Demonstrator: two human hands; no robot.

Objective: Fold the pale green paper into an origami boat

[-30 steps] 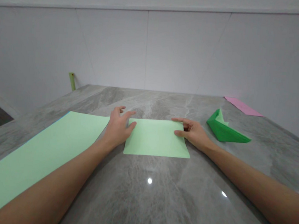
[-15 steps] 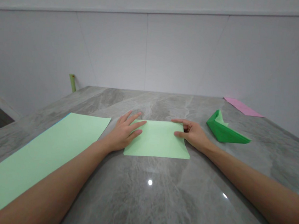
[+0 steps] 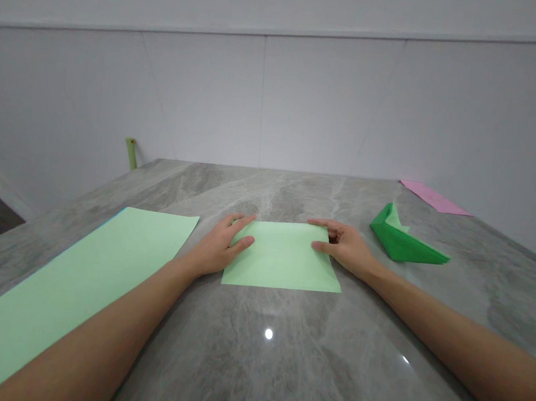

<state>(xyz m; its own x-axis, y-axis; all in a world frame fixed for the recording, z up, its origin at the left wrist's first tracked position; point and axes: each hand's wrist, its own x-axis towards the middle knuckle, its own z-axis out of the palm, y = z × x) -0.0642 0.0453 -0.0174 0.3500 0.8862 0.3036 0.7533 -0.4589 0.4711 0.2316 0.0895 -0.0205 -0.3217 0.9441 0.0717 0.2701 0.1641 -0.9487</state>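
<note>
A light green sheet of paper (image 3: 283, 259) lies on the grey table in front of me, its near edge facing me. My left hand (image 3: 224, 244) grips its left side, thumb on top and fingers curled around the far left corner. At the far right corner, my right hand (image 3: 342, 246) holds the sheet, with the thumb on its upper face and the index finger stretched along the far edge. The other fingers of the right hand are bent and partly hidden.
A stack of larger light green paper (image 3: 97, 272) with a blue edge lies left, partly under my left forearm. A folded green paper boat (image 3: 405, 240) sits to the right. Pink paper (image 3: 435, 198) rests at the far right, by the wall (image 3: 306, 109) behind the marbled table (image 3: 251, 364).
My left hand has gone from lying spread over the sheet's left part to gripping its left edge, fingers drawn together. My right hand keeps its hold. The view has tilted slightly up.
</note>
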